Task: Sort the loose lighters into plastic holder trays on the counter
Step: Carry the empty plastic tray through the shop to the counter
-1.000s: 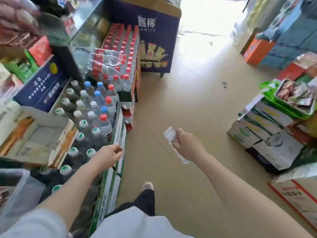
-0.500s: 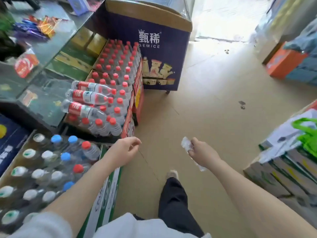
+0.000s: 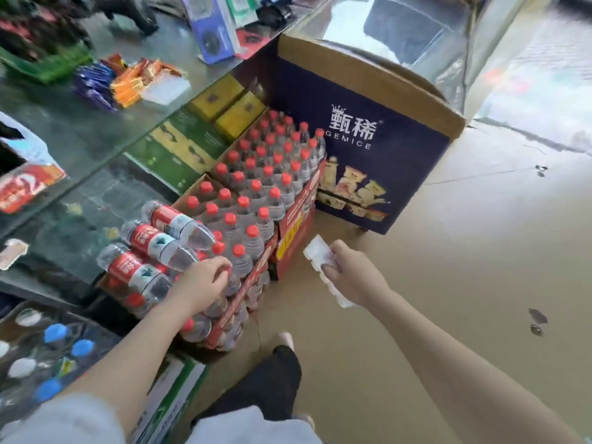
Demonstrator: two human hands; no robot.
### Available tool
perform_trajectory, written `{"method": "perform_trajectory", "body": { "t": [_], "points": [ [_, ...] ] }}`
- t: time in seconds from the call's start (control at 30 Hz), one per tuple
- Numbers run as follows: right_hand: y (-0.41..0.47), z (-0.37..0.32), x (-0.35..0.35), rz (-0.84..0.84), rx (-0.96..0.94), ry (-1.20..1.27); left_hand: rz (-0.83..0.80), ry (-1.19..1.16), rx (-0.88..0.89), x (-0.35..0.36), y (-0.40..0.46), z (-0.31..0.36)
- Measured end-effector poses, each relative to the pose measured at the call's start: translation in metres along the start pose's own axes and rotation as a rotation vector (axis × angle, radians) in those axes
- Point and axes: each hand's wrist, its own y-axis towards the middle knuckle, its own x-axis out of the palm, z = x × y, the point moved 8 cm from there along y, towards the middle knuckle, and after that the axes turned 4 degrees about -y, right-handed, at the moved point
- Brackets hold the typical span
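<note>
— Where is the holder tray?

— In the person's right hand. It is a clear plastic holder tray; the fingers curl round its middle and the thumb presses its top face. Its long axis runs from 11 o'clock, the free end, toward 5 o'clock, where the other end pokes out below the palm.

— And the left hand?

— The left hand hangs over the red-capped water bottles, fingers loosely curled, holding nothing.

— Where do the lighters lie?

— A heap of purple and orange lighters lies on the glass counter, next to another clear tray. From the held tray, that heap sits far off at 10 o'clock. The left hand is nearer, I judge, though still well apart.
</note>
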Motion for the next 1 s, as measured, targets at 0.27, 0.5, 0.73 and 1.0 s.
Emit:
{"method": "perform_trajectory", "body": {
  "t": [0.27, 0.5, 0.73, 1.0],
  "points": [
    [0.176, -0.066, -0.040, -0.009, -0.324, -0.132, 0.122, -0.058, -0.197, -0.058, 0.119, -0.038],
    [0.298, -0.070, -0.062, -0.040, -0.325, -0.294, 0.282, -0.155, -0.148, -0.118, 0.192, -0.011],
    [0.382, -0.189, -0.092, -0.059, -0.665, -0.093, 0.760, 0.292, -0.170, -0.199, 0.216, -0.010],
    [0.379, -0.325, -0.105, 0.174, -1.401, -0.263, 0.765, 0.308, -0.801, -0.199, 0.175, -0.094]
  ]
}}
